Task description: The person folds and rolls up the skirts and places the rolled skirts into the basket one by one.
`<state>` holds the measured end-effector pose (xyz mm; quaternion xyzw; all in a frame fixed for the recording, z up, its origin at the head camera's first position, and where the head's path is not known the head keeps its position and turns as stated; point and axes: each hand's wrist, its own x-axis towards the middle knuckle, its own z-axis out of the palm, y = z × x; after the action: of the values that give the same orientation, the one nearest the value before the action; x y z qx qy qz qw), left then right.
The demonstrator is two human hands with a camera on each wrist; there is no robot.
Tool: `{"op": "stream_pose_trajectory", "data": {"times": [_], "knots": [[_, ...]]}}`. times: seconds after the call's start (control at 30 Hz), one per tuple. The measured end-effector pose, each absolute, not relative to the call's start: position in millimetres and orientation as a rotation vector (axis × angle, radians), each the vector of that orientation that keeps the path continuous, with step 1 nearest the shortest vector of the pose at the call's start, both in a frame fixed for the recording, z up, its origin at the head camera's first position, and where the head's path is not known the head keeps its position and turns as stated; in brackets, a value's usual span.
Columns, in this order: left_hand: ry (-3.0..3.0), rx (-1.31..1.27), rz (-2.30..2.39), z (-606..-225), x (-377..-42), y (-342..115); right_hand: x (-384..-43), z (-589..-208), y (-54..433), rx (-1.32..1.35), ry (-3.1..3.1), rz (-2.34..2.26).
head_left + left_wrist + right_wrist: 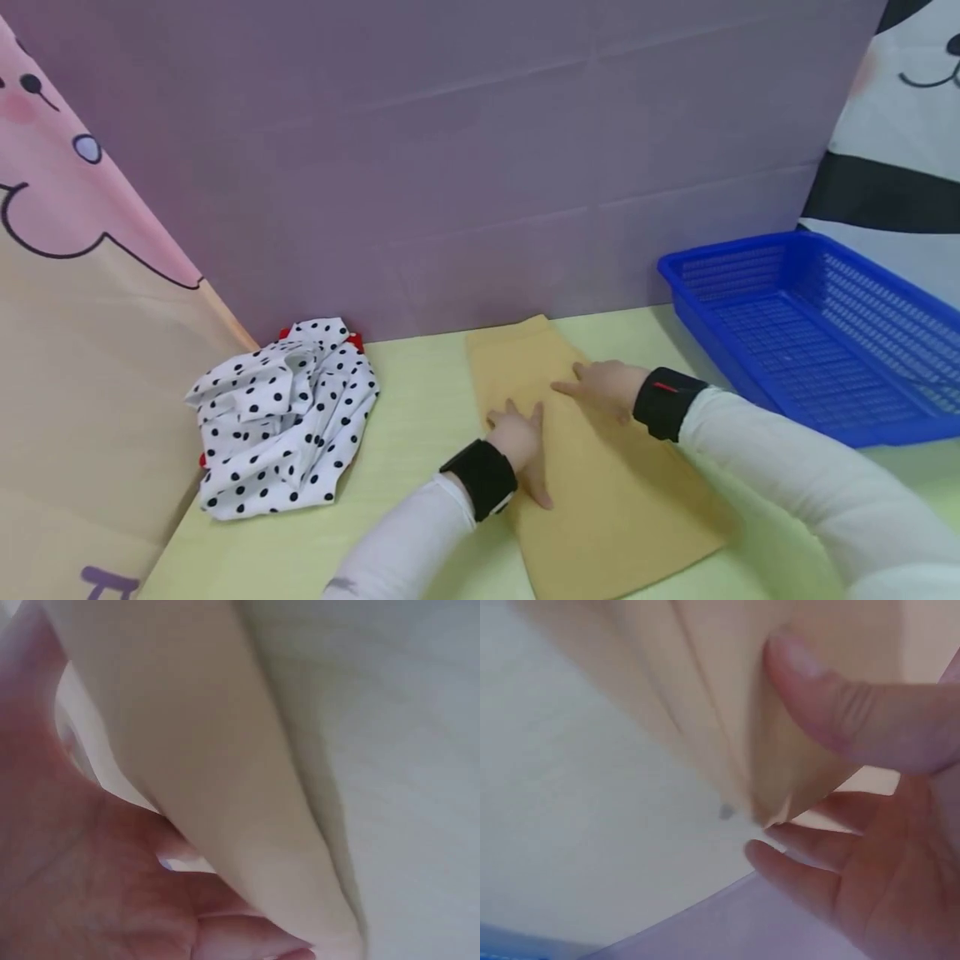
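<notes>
A long folded yellow-tan cloth [600,508] lies flat in the middle of the table, its layers showing in the right wrist view. My left hand [521,446] rests on its left edge with fingers spread; the left wrist view shows the palm and fingers [240,937] along the cloth's edge [202,735]. Further up, near the right edge, my right hand [603,387] touches the cloth with fingers extended. In the right wrist view the thumb [840,712] lies over the cloth [720,697], and the other fingers reach about its corner, apart from the thumb.
A crumpled white cloth with black dots [288,425] sits at the left, with bits of red showing beneath it. At the right stands a blue mesh basket [720,354]. A purple-grey backdrop [480,183] rises behind the pale green table [420,400].
</notes>
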<state>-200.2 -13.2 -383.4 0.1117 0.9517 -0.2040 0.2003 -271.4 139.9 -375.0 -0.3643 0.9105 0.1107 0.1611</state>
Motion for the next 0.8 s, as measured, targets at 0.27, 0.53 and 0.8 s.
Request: {"op": "stream_pose_trajectory", "data": {"times": [0.27,0.53,0.8], "knots": [[2.621,0.131,-0.623,-385.7,-200.5,-7.2,-282.0,-383.1,133.2,-1.25,2.729,0.307],[2.586,0.156,-0.636,-383.1,-204.1,-2.0,-255.5,-380.8,134.5,-0.882,2.732,-0.076],[2.754,0.256,-0.244,-385.1,-218.1,-32.5,-188.6,-390.5,138.0,-0.636,2.772,-0.138]]}}
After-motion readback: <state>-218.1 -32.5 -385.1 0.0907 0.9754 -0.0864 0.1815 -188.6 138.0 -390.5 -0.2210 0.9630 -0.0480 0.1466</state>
